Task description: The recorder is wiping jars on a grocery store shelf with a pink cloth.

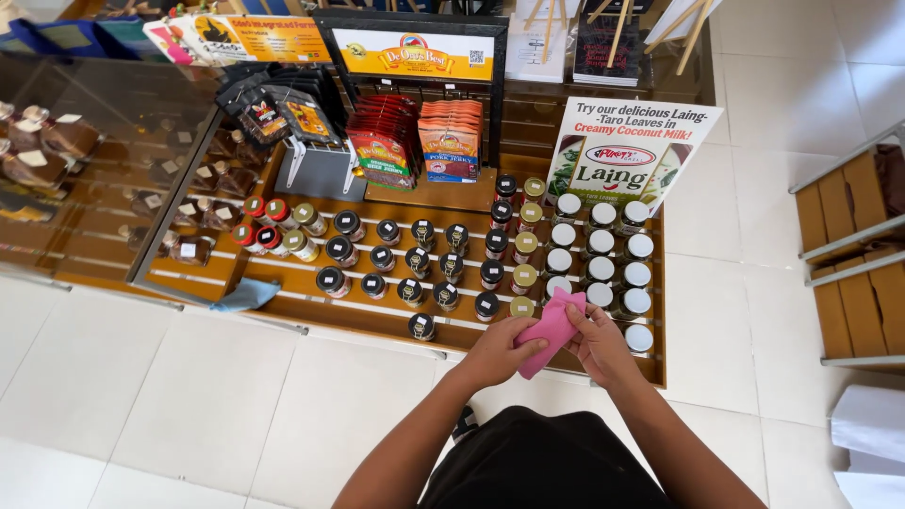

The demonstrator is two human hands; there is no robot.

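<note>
A pink cloth (pixel 550 328) is held between both my hands above the front edge of a wooden display shelf (pixel 660 368). My left hand (pixel 497 353) grips its lower part. My right hand (pixel 598 343) pinches its right side. Just behind the cloth stand rows of small jars: white-lidded ones (pixel 600 268) at the right, black-lidded ones (pixel 411 262) in the middle, a few red-lidded ones (pixel 261 221) at the left. One white-lidded jar (pixel 638 337) sits right beside my right hand.
A blue cloth (pixel 243 296) lies at the shelf's front left. Hanging snack packets (pixel 417 139) and a printed sign (pixel 627 151) stand behind the jars. A glass case (pixel 85 170) is at the left, wooden steps (pixel 853 254) at the right, white tiled floor (pixel 179 405) around.
</note>
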